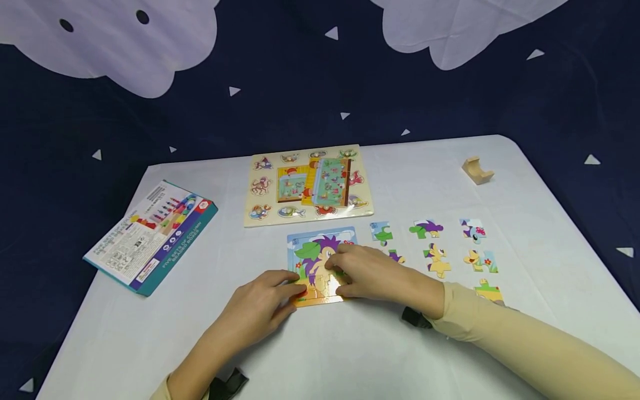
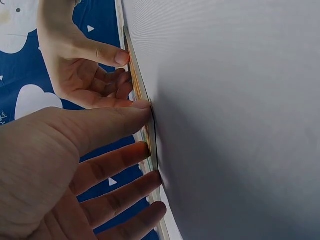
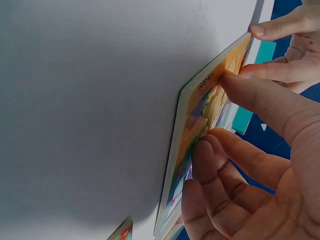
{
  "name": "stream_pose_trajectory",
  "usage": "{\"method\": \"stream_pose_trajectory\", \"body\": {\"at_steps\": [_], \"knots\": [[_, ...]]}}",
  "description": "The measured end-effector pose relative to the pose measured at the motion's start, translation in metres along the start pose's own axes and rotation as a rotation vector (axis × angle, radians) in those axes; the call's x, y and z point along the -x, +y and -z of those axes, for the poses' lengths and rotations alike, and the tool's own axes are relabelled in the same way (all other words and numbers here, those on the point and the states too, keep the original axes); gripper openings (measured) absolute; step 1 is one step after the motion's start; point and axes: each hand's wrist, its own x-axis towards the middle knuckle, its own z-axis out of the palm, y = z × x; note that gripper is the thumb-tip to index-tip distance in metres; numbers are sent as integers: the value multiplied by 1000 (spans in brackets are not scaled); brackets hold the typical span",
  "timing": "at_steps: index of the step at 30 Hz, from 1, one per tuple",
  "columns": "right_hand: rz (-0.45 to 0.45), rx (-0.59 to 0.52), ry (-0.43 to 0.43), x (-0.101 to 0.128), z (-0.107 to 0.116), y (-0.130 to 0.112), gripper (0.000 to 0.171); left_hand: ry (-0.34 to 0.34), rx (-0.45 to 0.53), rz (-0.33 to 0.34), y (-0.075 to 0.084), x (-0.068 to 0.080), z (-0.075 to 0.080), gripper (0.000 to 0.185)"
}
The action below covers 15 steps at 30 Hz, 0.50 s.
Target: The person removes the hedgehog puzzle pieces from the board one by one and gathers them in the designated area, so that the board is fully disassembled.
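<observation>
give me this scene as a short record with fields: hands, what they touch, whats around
left hand: fingers rest on the lower left edge of the puzzle board
right hand: fingers press on the board's picture
loose pieces: scattered right of the board, apart from it
peg puzzle: behind the board
box: lying at the left
wooden block: far right
table: white cover

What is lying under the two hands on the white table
A square animal puzzle lies flat under both hands. The left hand touches its near-left corner, the right hand covers its right side; that part is hidden.
</observation>
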Motion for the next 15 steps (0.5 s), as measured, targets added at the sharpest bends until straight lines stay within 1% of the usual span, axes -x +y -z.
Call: {"method": "stream_pose_trajectory", "body": {"at_steps": [15], "knots": [[-4, 4, -18, -2, -3, -3, 41, -5, -1, 5, 2, -1, 0, 31]]}}
